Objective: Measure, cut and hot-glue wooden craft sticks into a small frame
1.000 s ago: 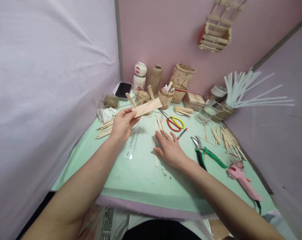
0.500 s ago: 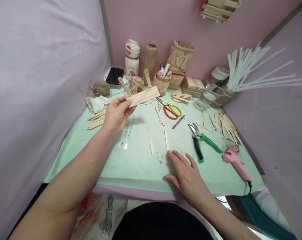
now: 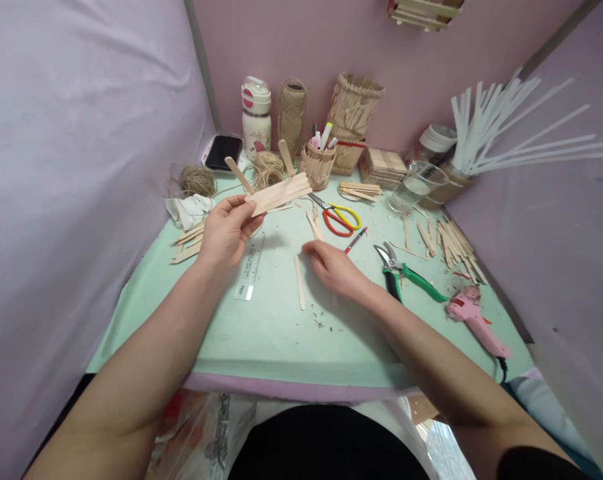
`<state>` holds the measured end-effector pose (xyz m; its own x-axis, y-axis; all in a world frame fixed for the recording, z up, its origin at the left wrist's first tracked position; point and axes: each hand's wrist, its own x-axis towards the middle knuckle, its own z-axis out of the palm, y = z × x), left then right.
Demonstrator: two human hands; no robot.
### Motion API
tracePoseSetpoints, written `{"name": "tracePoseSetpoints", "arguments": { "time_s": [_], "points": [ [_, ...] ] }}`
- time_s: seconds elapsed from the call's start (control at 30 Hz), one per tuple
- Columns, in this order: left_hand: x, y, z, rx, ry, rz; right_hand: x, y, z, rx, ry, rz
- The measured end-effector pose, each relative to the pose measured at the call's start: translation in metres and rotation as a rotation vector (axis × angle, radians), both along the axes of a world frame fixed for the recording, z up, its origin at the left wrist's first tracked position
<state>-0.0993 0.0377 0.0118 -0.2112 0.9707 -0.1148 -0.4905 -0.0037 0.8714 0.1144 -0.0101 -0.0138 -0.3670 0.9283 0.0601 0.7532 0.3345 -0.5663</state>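
My left hand (image 3: 228,230) is closed on the edge of a panel of craft sticks (image 3: 280,193) laid side by side, raised above the table. Two sticks stick up behind the panel. My right hand (image 3: 334,268) is low over the table, fingers curled together; whatever they may hold is hidden. Just left of its fingers lies a single craft stick (image 3: 300,283). A few short sticks (image 3: 313,227) lie beyond its fingertips, close to a red pen (image 3: 356,240). Below the left hand is a clear ruler (image 3: 250,267).
Scissors (image 3: 338,219), green pruning shears (image 3: 392,267) and a pink glue gun (image 3: 476,323) lie to the right. Along the back stand a bottle (image 3: 256,123), twine (image 3: 292,117), a pen cup (image 3: 317,167) and a water cup (image 3: 411,190). Loose sticks (image 3: 454,247) lie far right.
My right hand has moved forward and left, and its fingers have curled in. The stick at its fingertips is out of sight. My left hand still holds the panel.
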Motion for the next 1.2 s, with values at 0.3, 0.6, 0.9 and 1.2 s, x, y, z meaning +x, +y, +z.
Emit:
{"name": "tracePoseSetpoints", "arguments": {
  "time_s": [0.3,0.6,0.9,1.2],
  "points": [
    [-0.002,0.000,0.003,0.023,-0.005,0.000,0.000,-0.055,-0.014,0.078,-0.233,0.195],
    [0.002,-0.003,0.001,0.023,0.007,-0.014,-0.010,-0.058,-0.022,0.076,-0.343,0.053],
    [0.001,-0.002,-0.001,0.031,0.022,-0.024,-0.019,-0.049,-0.020,0.053,-0.290,0.012],
    [0.002,-0.002,-0.002,0.028,0.026,-0.031,-0.012,-0.044,-0.019,0.037,-0.275,0.046]
  ]
}}
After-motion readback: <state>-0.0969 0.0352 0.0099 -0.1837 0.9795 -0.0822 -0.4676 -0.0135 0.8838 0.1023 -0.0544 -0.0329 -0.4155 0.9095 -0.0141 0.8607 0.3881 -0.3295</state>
